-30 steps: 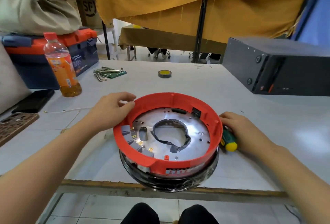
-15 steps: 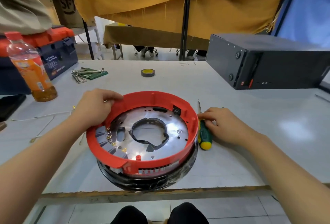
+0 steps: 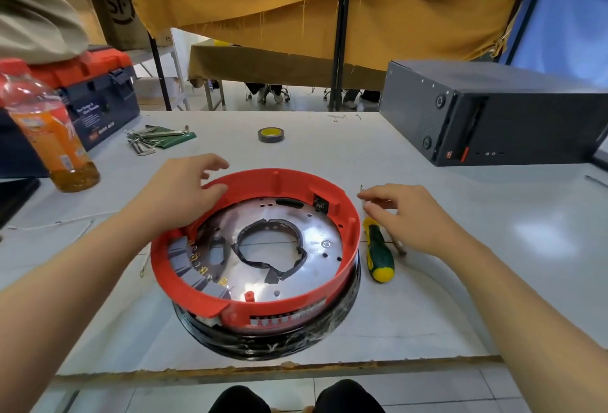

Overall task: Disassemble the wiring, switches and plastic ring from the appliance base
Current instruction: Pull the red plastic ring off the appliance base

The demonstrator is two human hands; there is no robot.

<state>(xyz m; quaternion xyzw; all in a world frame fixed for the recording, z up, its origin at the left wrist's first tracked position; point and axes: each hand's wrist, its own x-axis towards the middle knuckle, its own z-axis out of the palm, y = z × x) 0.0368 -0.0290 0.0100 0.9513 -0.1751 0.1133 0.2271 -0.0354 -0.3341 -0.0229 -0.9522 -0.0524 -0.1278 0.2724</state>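
The appliance base sits near the table's front edge: a red plastic ring [image 3: 296, 300] on a black round bottom [image 3: 263, 343], with a shiny metal plate [image 3: 316, 241] inside. Grey switch blocks with brass terminals [image 3: 187, 264] line the ring's inner left side. A small black switch [image 3: 319, 203] sits in the far wall. My left hand [image 3: 177, 198] rests on the ring's far-left rim, thumb on the edge and fingers relaxed. My right hand [image 3: 414, 218] hovers with loose fingers over the shaft of a green and yellow screwdriver [image 3: 380, 254] lying just right of the base.
An orange drink bottle [image 3: 56, 136] and a toolbox [image 3: 98, 100] stand at the left. Hex keys [image 3: 154, 139] and a tape roll [image 3: 270, 134] lie behind the base. A black case [image 3: 493, 116] fills the back right. A thin loose wire [image 3: 65, 221] lies to the left.
My right hand has come off the screwdriver handle and now hovers above its shaft. My left hand's fingers have loosened on the red rim. The view has shifted.
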